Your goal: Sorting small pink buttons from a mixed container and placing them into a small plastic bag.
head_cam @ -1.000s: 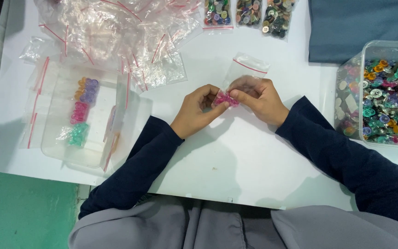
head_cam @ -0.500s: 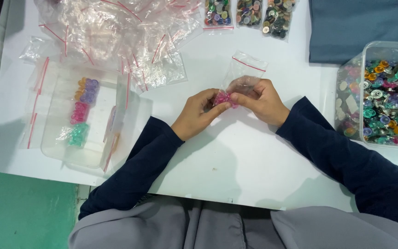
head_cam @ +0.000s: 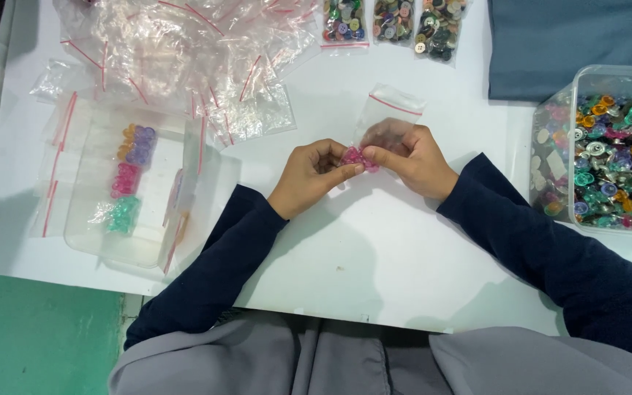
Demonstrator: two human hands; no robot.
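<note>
Small clear bag (head_cam: 391,117) tilted slightly; hands barely shifted.

pink buttons (head_cam: 351,156) (clustered) by clear bag (head_cam: 389,117)

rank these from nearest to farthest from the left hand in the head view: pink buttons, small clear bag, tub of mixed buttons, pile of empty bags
1. pink buttons: in the left hand fingertips.
2. small clear bag: just right, in the right hand.
3. pile of empty bags: up and to the left.
4. tub of mixed buttons: far right edge.
</note>
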